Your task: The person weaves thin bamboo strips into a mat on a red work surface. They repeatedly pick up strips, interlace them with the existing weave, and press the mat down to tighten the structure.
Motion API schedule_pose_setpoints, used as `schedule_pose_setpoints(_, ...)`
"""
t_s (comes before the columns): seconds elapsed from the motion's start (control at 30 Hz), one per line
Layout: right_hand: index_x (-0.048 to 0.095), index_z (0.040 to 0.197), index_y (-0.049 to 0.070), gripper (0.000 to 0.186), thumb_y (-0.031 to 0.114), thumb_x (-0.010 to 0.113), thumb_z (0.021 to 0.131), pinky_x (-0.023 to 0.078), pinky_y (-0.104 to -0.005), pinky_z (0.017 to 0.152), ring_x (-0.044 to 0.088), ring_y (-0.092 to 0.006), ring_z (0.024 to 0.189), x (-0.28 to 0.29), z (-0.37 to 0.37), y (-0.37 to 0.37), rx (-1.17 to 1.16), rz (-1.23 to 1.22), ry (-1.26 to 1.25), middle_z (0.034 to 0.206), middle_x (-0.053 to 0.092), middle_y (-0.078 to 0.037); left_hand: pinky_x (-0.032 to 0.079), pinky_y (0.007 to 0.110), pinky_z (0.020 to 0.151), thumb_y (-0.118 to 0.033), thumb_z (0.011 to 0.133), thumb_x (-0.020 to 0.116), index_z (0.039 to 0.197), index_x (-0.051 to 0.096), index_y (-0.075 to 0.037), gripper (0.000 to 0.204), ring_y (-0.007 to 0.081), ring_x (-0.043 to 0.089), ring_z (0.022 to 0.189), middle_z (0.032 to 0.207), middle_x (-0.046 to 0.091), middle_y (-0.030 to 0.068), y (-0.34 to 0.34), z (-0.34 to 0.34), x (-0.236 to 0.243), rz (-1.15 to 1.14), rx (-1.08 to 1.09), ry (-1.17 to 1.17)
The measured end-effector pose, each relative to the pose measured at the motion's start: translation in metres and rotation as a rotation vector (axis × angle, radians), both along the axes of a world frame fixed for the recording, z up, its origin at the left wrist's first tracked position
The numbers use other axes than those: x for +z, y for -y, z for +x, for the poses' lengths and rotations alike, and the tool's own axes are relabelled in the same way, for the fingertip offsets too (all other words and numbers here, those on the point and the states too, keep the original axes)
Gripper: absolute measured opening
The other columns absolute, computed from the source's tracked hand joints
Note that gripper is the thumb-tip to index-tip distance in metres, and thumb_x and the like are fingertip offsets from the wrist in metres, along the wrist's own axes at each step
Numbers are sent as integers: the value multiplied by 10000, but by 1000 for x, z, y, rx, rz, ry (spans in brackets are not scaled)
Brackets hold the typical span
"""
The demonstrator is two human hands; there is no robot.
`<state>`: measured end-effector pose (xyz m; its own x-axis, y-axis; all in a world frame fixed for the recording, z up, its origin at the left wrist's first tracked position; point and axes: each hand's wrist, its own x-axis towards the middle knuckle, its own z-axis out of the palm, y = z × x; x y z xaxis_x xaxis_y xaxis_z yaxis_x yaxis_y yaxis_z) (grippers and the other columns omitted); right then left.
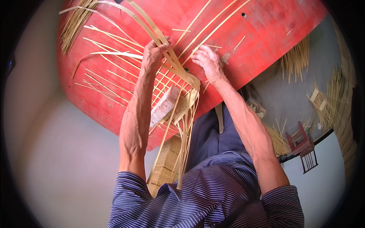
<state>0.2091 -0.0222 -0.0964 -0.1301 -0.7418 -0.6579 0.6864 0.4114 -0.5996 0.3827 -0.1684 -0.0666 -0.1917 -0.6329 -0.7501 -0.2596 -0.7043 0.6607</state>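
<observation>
A half-woven piece of bamboo (161, 81) lies on a red board, its loose thin strips spreading to the left, the upper right and toward my lap. My left hand (153, 55) is closed at its far edge, round wider, flat bamboo strips (146, 19) that arch up and away. My right hand (208, 62) is to the right of the weave, fingers curled at a thin bamboo strip (220, 24) running to the upper right; its fingertips are partly hidden. A pale oblong block (166, 104) rests on the weave. One wide strip (192, 80) folds at the near right corner.
The red board (262, 41) fills the far side, with a bundle of thin strips (78, 24) at its left. A wooden beam (165, 159) stands by my lap. On the floor at right are more strip bundles (323, 100) and a small dark red chair (300, 140).
</observation>
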Motion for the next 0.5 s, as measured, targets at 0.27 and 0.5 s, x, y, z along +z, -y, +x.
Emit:
schedule_pose_setpoints(0.27, 530, 1320, -52, 572, 380, 512, 945, 471, -445, 1007, 634, -359, 1157, 21, 20, 56, 388, -31, -353, 1201, 653, -283, 515, 395, 980, -181, 937, 678, 1318, 611, -6, 424, 225, 632, 1125, 1235, 668, 113, 10, 14, 8, 62, -235, -117)
schedule_pose_setpoints(0.5, 566, 1258, -1, 513, 284, 649, 839, 507, -422, 913, 656, -283, 1072, 27, 29, 72, 730, 19, -459, 1118, 689, -196, 473, 404, 973, -379, 932, 657, 1291, 596, 7, 530, 257, 613, 1134, 1177, 667, 157, 8, 6, 20, -277, -503, 230)
